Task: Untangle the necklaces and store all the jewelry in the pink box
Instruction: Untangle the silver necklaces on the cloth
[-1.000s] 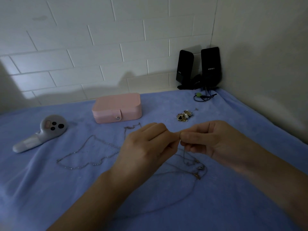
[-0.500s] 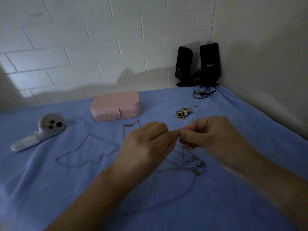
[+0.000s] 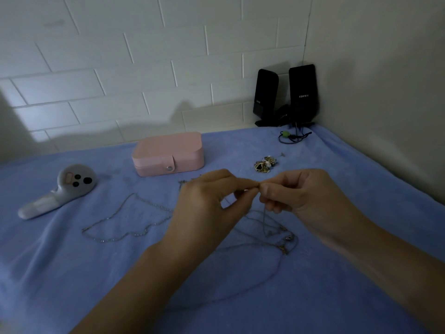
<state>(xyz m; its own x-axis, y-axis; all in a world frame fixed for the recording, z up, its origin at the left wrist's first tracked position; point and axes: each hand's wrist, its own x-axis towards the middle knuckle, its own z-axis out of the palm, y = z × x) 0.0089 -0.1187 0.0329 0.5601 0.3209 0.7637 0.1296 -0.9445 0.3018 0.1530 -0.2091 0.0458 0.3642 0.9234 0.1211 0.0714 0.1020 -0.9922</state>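
Note:
My left hand [image 3: 212,203] and my right hand [image 3: 303,196] meet fingertip to fingertip above the blue cloth, both pinching one end of a thin chain necklace [image 3: 265,222] that hangs down between them. Its lower part joins a loose tangle of fine chains [image 3: 286,239] lying on the cloth under my hands. A separate silver necklace [image 3: 125,220] lies spread out to the left. The pink box [image 3: 168,153] sits shut with its snap fastened, behind my hands. A small heap of gold and pearl jewelry [image 3: 265,165] lies right of the box.
A grey handheld device [image 3: 60,189] lies at the left on the blue cloth [image 3: 72,273]. Two black speakers [image 3: 286,95] stand in the back right corner, with a black cord and green bead [image 3: 289,136] in front. White brick walls close the back and right.
My hands have stayed pinched together on the chain, shifting only slightly. The view has tilted a little.

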